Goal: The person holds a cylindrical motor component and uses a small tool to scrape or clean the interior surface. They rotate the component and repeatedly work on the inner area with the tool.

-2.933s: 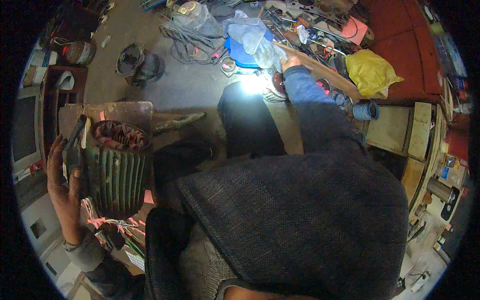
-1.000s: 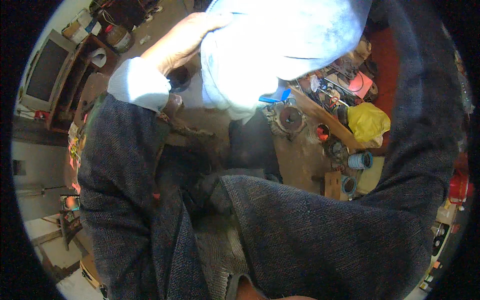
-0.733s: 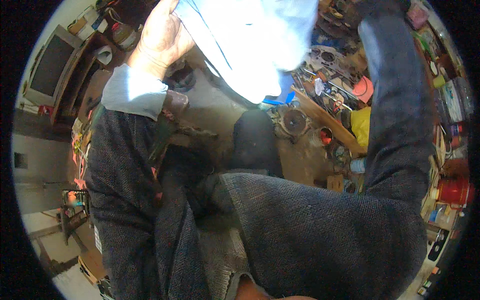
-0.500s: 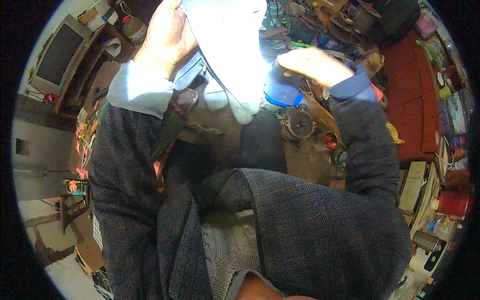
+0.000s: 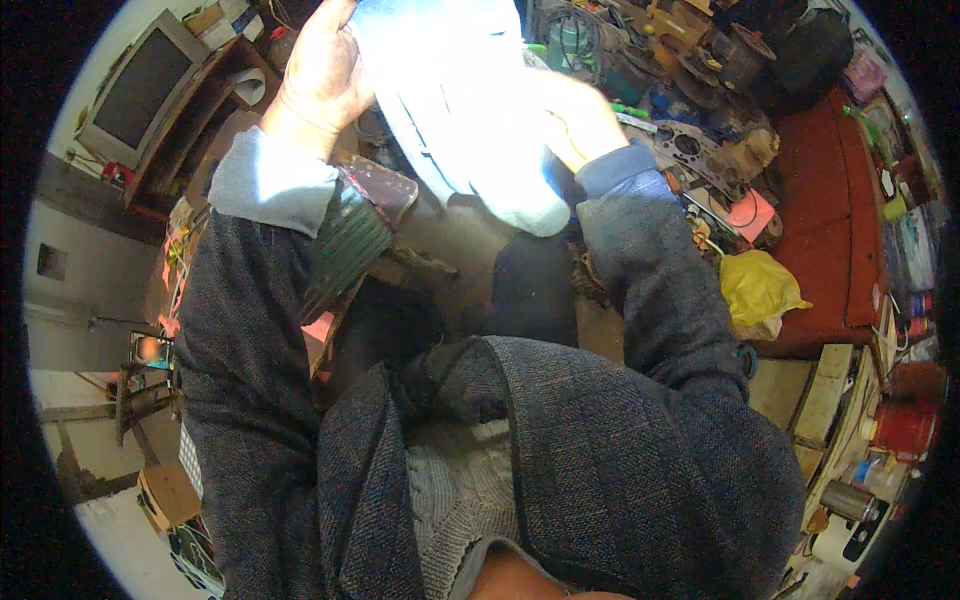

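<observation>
A long, pale, cloth-like piece [image 5: 470, 130] hangs in front of me, so washed out by bright light that its exact kind cannot be told. Its rounded lower end points down toward my knees, and dark seam-like lines run along its left side. My left hand [image 5: 325, 80] grips the upper left edge, with the thumb up and the other fingers partly behind it. On the right side, my right hand [image 5: 575, 110] reaches across onto the piece. Glare hides its fingertips.
Behind the piece lies a heap of metal parts, cables and tools [image 5: 690, 150]. A yellow plastic bag [image 5: 760, 290] sits beside a red-brown cabinet [image 5: 825, 220] on the right. At left are an old television [image 5: 140, 90] and a green ribbed object [image 5: 350, 245].
My right hand has moved left from beside the pale piece onto it. The piece's lower end has shifted slightly right and looks broader. My left hand keeps its grip.
</observation>
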Motion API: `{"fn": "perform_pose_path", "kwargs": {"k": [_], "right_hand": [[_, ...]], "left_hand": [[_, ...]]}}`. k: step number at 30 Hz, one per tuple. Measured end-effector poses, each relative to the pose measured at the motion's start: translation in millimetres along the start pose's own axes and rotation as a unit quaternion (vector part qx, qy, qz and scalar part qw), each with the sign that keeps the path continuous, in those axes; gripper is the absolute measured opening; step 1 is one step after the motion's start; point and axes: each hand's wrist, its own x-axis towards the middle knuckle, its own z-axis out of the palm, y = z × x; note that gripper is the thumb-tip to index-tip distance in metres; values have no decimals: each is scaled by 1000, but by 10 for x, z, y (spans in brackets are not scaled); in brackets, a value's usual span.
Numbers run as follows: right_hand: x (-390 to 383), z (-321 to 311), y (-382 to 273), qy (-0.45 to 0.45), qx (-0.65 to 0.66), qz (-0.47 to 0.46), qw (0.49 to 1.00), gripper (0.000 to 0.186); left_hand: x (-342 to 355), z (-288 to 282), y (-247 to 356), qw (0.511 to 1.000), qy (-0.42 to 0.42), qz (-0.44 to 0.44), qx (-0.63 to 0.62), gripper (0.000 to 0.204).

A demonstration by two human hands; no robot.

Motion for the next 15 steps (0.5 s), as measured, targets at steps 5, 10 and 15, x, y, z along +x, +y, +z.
{"fn": "perform_pose_path", "kwargs": {"k": [5,10,15], "right_hand": [[190,-125,-603,131,205,-41,969,29],[501,-621,-1087,271,25,-163,948,22],[919,-821,-1221,235,-69,-97,965,23]], "left_hand": [[67,-324,269,998,32,-11,50,55],[84,-888,675,949,117,-28,292,41],[51,-1124,1047,939,156,-26,305,35]]}}
